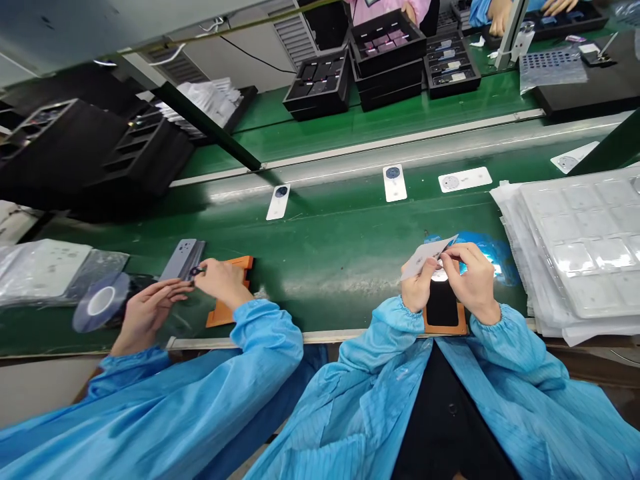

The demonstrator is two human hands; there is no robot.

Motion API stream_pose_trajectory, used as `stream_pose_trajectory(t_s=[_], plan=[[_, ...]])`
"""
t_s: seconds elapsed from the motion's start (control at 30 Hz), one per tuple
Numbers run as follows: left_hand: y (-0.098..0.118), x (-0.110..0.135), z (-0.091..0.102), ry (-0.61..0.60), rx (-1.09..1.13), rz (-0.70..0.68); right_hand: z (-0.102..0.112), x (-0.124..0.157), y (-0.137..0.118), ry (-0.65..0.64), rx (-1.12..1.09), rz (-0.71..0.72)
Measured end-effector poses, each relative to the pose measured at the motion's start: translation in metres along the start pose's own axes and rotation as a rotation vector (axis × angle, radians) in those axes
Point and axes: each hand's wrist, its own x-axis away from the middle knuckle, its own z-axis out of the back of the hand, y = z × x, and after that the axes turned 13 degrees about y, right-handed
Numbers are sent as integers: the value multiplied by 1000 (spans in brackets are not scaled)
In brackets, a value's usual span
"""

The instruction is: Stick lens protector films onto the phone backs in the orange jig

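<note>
My left hand (417, 291) is closed on a white card (424, 259), tilted up in front of me. The fingertips of my right hand (473, 279) are pinched together at the card's right edge, by a small dark piece; whether they grip that piece or the card is hidden. Beneath my hands, a dark flat phone-shaped panel (442, 305) lies in an orange fixture (453, 329) at the bench's front edge. Shiny blue film (493, 257) lies on the green surface just beyond my right hand.
To my left, a co-worker's hands (220, 283) work beside an orange fixture (225, 312) and a tape roll (103, 301). White cards with round patches (395, 189) lie on the green belt (325, 233). Clear plastic trays (590, 247) are stacked at right; black trays (390, 83) stand at back.
</note>
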Motion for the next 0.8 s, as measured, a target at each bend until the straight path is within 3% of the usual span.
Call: stream_pose_trajectory(t_s=[0.37,0.67,0.8], plan=[[1,3,0,-21,0,-34,-1,-1,1,8,-37,14],[20,9,-1,-140,-184,-348,-6,-3,1,57,-60,-22],[10,11,-4,-169,-166,-257,-14,-2,9,83,27,36]])
